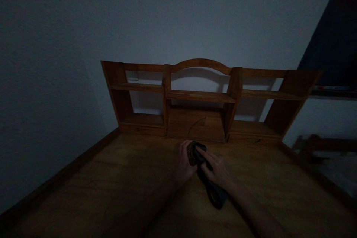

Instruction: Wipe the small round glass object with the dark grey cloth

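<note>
Just in front of the wooden shelf unit, both hands are together over the desk. My right hand [219,169] is closed round a dark, elongated object [219,193], its fingers lying over the black upper end. The lower end shows a loop-like outline; the dim light hides what kind of thing it is. My left hand [185,163] curls round a rounded brownish piece [192,153] at the upper left of the dark object, touching or joined to it; I cannot tell which.
The wooden desk top [117,178] has raised side edges. At its back stands a wooden shelf unit [200,96] with several compartments and an arched top. A pale wall [167,18] rises behind, with a wall socket [133,76] at left. A dark window-like panel [334,44] is at right.
</note>
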`<state>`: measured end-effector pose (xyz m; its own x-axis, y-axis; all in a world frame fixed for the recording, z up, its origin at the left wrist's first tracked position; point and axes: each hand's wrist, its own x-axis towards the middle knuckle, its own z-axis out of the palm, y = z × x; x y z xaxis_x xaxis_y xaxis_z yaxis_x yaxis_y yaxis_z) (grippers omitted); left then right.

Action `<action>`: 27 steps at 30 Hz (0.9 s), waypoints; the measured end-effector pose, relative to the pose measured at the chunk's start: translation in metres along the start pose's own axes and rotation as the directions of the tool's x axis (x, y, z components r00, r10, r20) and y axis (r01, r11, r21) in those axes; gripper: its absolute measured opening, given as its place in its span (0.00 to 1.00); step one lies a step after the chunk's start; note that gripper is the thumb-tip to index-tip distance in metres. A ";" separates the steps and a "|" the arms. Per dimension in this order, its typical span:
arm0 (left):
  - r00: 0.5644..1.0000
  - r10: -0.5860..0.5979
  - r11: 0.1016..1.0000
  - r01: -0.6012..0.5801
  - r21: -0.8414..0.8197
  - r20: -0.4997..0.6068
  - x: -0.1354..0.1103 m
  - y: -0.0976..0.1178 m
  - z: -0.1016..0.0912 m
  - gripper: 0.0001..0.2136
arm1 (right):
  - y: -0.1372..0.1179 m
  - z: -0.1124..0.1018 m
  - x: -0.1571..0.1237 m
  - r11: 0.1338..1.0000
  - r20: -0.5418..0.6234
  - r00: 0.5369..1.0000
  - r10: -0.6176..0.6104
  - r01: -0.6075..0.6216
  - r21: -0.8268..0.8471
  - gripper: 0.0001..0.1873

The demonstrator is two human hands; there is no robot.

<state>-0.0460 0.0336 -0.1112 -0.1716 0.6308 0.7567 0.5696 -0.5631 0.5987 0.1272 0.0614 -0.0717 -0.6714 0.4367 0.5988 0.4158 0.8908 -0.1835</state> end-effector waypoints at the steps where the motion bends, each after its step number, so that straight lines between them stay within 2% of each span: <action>1: 1.000 0.003 1.000 -0.003 0.007 0.010 0.000 0.000 0.000 0.33 | -0.001 0.000 0.000 1.000 0.000 1.000 -0.007 0.007 0.008 0.30; 10: 1.000 0.001 0.999 -0.001 0.042 0.008 0.000 0.001 -0.002 0.29 | -0.011 -0.006 0.002 0.992 0.082 0.996 -0.018 0.008 0.124 0.31; 16: 0.992 -0.070 0.995 0.077 0.058 -0.101 0.000 -0.006 0.004 0.28 | -0.014 -0.010 0.004 0.966 0.098 0.995 -0.014 -0.012 0.259 0.31; 21: 0.957 -0.183 0.980 0.195 0.031 -0.225 0.001 -0.020 0.011 0.31 | -0.015 -0.011 0.006 0.933 0.114 0.993 0.026 -0.065 0.354 0.31; 24: 0.941 -0.207 0.978 0.208 -0.026 -0.268 0.001 -0.026 0.014 0.36 | -0.013 -0.010 0.007 0.924 0.123 0.991 0.046 -0.089 0.373 0.31; 27: 0.940 -0.202 0.979 0.194 -0.055 -0.275 0.002 -0.028 0.014 0.37 | -0.012 -0.009 0.007 0.923 0.116 0.992 0.057 -0.096 0.372 0.31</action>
<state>-0.0513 0.0578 -0.1302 -0.4972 0.5600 0.6627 0.4804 -0.4584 0.7477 0.1234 0.0520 -0.0582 -0.7131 0.4982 0.4932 0.2202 0.8271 -0.5171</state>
